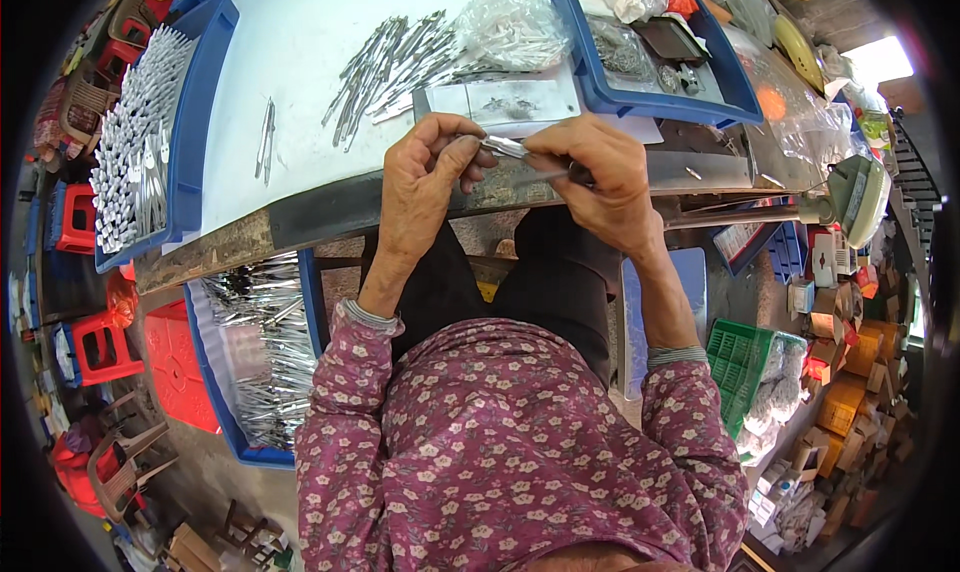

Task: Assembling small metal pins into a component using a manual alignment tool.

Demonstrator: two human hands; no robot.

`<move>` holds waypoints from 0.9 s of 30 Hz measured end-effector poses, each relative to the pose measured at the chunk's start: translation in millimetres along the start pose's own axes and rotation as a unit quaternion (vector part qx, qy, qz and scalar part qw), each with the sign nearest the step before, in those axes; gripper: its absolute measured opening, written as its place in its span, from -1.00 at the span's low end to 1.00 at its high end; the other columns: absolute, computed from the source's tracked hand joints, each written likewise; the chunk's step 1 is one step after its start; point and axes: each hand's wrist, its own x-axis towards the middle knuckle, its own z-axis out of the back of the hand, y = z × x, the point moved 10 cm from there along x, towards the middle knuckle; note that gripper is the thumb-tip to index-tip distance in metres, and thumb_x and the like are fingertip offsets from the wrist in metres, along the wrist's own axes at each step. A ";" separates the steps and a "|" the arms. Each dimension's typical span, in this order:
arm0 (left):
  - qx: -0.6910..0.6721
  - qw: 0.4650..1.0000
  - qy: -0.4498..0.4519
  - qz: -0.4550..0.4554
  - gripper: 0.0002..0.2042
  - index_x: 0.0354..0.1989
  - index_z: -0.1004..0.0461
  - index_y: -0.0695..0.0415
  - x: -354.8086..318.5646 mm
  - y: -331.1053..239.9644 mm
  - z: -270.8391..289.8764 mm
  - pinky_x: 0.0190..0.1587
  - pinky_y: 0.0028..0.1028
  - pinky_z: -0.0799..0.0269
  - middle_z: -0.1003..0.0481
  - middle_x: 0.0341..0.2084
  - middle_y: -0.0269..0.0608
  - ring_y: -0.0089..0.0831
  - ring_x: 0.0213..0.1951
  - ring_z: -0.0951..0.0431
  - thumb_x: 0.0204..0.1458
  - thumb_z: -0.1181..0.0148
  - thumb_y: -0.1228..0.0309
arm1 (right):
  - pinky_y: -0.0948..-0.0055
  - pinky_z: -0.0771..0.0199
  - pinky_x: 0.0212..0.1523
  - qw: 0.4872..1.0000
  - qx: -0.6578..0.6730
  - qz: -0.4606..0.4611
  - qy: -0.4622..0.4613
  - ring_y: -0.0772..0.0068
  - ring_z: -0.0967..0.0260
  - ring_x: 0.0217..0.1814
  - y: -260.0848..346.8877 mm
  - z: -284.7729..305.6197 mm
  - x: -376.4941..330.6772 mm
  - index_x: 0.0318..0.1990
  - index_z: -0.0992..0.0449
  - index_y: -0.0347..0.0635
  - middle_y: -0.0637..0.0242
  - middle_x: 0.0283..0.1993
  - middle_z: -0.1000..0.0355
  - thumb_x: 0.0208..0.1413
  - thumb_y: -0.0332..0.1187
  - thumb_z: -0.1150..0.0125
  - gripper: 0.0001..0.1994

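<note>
Head view: a worker's left hand (435,167) and right hand (603,177) are pinching a slim metal piece (505,146) above the table edge (330,210), the right also gripping a thin tool (579,173); slackening could drop the piece, while metal strips (385,72) are lying beyond.

Two hands showing, left hand (430,172) and right hand (605,177), over one tabletop (275,57). Two slim silver pieces (266,144) lying apart from heap (395,67); heap running to dozens, too tangled for counting. At least two blue trays (202,102) sitting on tabletop, one lower tray (265,456) standing below. One clear bag (515,22) resting up top. At least two red stools (110,374) standing leftward; one lamp (860,200), one green crate (735,372) showing rightward.
</note>
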 end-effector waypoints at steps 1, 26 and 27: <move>0.001 1.000 -0.003 0.006 -0.87 -0.24 -0.38 0.27 -0.3 0.3 -0.2 -0.47 -0.69 -0.32 -0.51 -0.49 -0.21 -0.66 -0.51 -0.42 0.10 -0.01 0.48 | 0.47 -0.25 -0.51 1.000 0.000 0.001 0.001 0.35 -0.28 -0.52 0.7 -0.3 -0.4 -0.36 -0.46 -0.21 0.32 -0.54 -0.33 -0.28 -0.66 -0.19 -0.76; -0.037 0.999 -0.001 0.003 -0.88 -0.27 -0.39 0.30 1.6 6.4 4.2 -0.48 -0.69 -0.33 -0.52 -0.52 -0.17 -0.64 -0.53 -0.43 0.08 -0.01 0.51 | 0.41 -0.35 -0.40 0.987 -0.131 0.031 0.086 0.33 -0.32 -0.36 2.7 -19.8 -6.5 -0.36 -0.46 -0.13 0.42 -0.46 -0.37 -0.39 -0.60 -0.19 -0.70; -0.037 0.999 -0.001 0.003 -0.88 -0.27 -0.39 0.30 2.1 6.0 4.4 -0.48 -0.69 -0.33 -0.52 -0.52 -0.17 -0.64 -0.53 -0.43 0.08 -0.01 0.51 | 0.41 -0.35 -0.39 0.987 -0.128 0.024 0.098 0.32 -0.31 -0.36 0.9 -21.1 -6.5 -0.36 -0.46 -0.12 0.41 -0.47 -0.36 -0.38 -0.60 -0.18 -0.70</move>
